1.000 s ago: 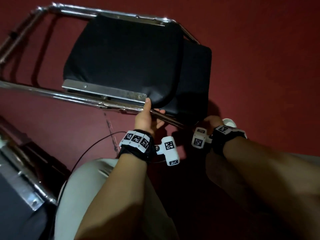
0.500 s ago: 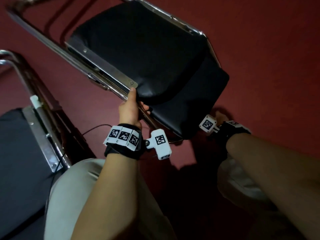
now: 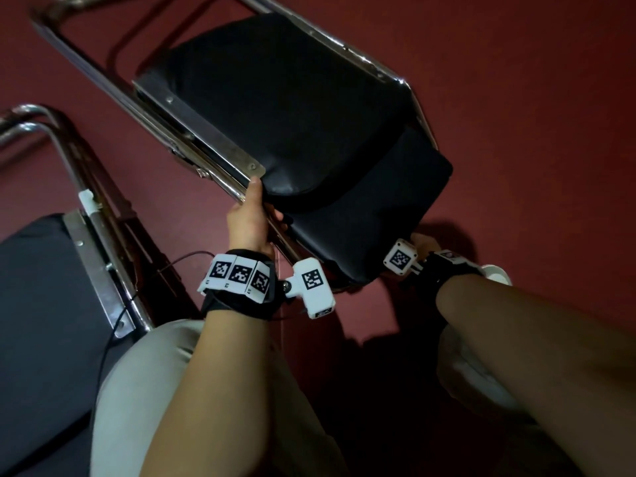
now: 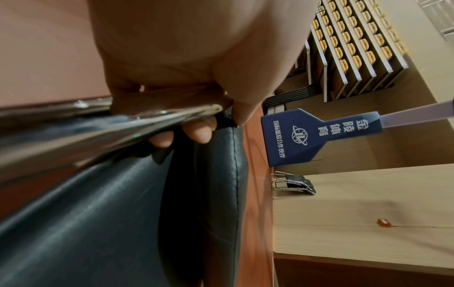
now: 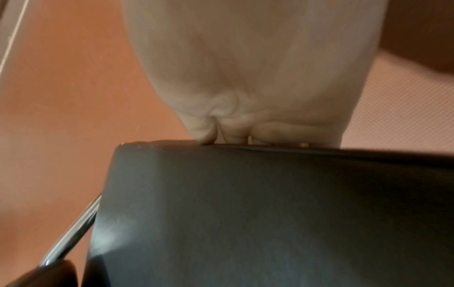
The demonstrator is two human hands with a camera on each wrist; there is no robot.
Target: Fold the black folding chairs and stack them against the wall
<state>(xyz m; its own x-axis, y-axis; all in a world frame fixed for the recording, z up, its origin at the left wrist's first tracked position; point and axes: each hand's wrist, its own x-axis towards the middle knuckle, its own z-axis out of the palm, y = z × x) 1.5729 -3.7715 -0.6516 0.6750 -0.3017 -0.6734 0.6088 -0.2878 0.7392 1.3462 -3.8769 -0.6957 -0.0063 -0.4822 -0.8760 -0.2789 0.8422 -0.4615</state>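
A folded black folding chair (image 3: 275,108) hangs tilted above the red floor, its seat lying flat against the backrest (image 3: 378,218). My left hand (image 3: 249,218) grips the chrome frame tube (image 3: 155,108) at the seat's near corner. The left wrist view shows the left fingertips (image 4: 199,134) curled round the tube (image 4: 98,134) against the black cushion (image 4: 98,223). My right hand (image 3: 421,241) is mostly hidden behind the backrest's lower right corner. In the right wrist view my right hand (image 5: 258,97) has its fingers hooked over the backrest's edge (image 5: 270,213).
A second chair (image 3: 44,321) with a dark seat and chrome frame (image 3: 99,235) stands at the lower left, close to my left leg. A thin cable (image 3: 179,263) runs by it. The left wrist view shows a wooden board (image 4: 368,213), a blue sign base (image 4: 307,134) and tiered seating (image 4: 356,38).
The held chair has swung round, its far end turning to the upper left. The second chair has come into view at the lower left. Both hands keep their grips.
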